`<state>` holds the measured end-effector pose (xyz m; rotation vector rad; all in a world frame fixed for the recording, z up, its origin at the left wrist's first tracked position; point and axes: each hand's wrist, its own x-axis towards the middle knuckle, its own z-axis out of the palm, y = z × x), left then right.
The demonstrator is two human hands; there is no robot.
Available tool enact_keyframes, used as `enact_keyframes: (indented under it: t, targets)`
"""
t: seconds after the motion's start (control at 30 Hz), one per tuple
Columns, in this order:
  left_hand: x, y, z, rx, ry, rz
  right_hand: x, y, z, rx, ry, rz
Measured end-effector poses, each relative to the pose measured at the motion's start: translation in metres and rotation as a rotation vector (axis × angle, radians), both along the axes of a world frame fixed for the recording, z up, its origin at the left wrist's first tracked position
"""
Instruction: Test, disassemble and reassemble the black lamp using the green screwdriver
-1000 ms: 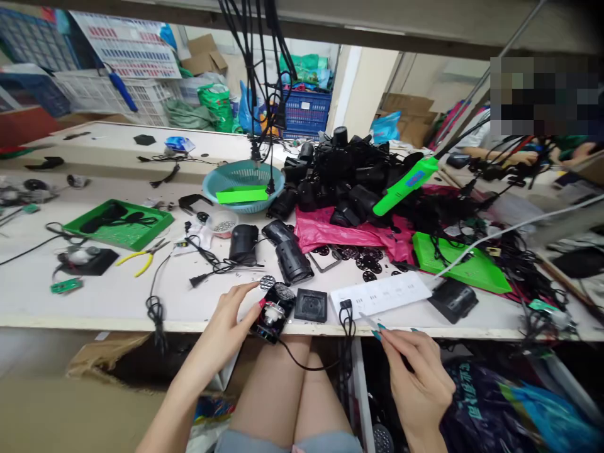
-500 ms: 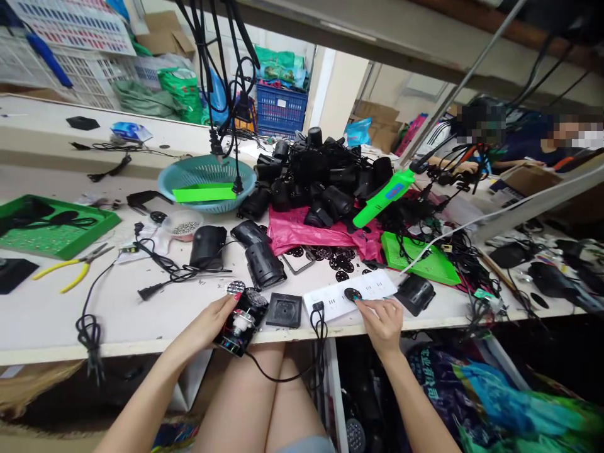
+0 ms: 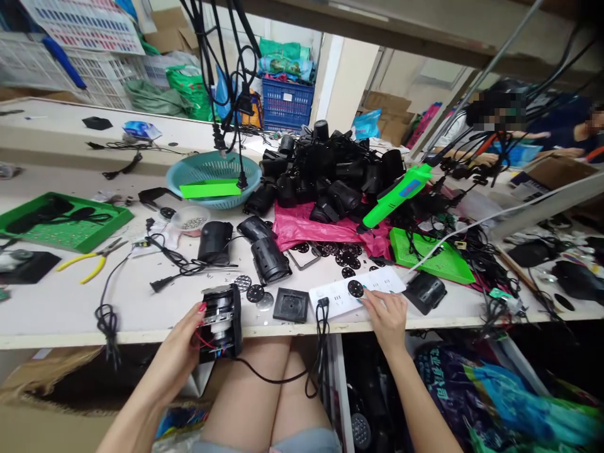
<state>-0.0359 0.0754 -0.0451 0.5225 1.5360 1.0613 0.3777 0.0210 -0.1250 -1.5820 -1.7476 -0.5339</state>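
- The open black housing [image 3: 219, 322] is gripped by the left hand [image 3: 182, 343] at the table edge [image 3: 141, 336], its long axis upright.
- A black disc [image 3: 355, 289] lies on the white power strip [image 3: 357, 291], just beyond the right hand [image 3: 387, 314], whose fingertips rest loosely spread beside it.
- The right hand is nearer the disc; the housing is held well apart to its left.
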Motion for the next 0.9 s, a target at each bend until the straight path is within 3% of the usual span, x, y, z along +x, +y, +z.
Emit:
enact_keyframes:
  t: [0.1, 0.2, 0.3, 0.37, 0.5, 0.63, 0.77, 0.9]
  targets:
    - [0.002, -0.029, 0.014, -0.164, -0.295, 0.101, -0.022, -0.009, 0.017, 0.010, 0.132, 0.057]
    - [0.005, -0.058, 0.019, -0.205, -0.451, 0.212, -0.061, -0.017, 0.046, -0.064, 0.245, 0.200]
    - [0.008, -0.090, 0.006, -0.141, -0.567, 0.320, -0.095, -0.015, 0.074, -0.290, 0.268, 0.397]
    - [0.009, -0.111, -0.010, -0.076, -0.677, 0.324, -0.104, -0.006, 0.084, -0.429, 0.271, 0.434]
    - [0.014, -0.144, -0.045, -0.002, -0.870, 0.311, -0.081, 0.027, 0.072, -0.662, 0.440, 0.310]
    - [0.020, -0.158, -0.067, -0.077, -0.905, 0.393, -0.051, 0.068, 0.054, -0.837, 0.429, 0.340]
    - [0.023, -0.155, -0.070, -0.164, -0.819, 0.523, -0.048, 0.098, 0.053, -1.021, 0.277, 0.360]
    - [0.023, -0.145, -0.060, -0.143, -0.891, 0.474, -0.054, 0.111, 0.056, -1.109, 0.168, 0.263]
